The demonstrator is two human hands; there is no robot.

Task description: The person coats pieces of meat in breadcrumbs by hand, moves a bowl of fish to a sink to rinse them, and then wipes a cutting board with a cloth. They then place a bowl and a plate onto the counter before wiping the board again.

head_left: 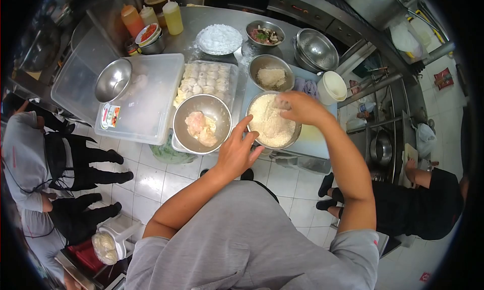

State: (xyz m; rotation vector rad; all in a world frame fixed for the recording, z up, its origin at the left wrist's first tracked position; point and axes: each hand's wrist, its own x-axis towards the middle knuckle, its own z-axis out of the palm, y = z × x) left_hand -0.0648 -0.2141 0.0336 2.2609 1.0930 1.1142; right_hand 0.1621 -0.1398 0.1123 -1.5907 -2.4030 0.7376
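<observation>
A metal bowl of pale breadcrumbs (272,131) stands in front of me near the counter's edge. My right hand (302,107) reaches over its far right side, fingers bent down and slightly apart at the crumbs, with nothing visible in its grasp. Spread fingers of my left hand (237,148) rest by the left rim of that bowl. Just left of it, another metal bowl (180,126) contains raw, pale pink meat pieces (200,128). Behind the crumbs, a third metal bowl (254,63) holds a crumb-coated piece (272,77).
A tray of pale, rounded portions (206,78) lies behind the meat bowl. Left is a lidded plastic box (146,108) with a metal bowl (113,80) on top. White powder (219,39), squeeze bottles (173,18) and colanders (317,49) stand farther back. People stand at both sides.
</observation>
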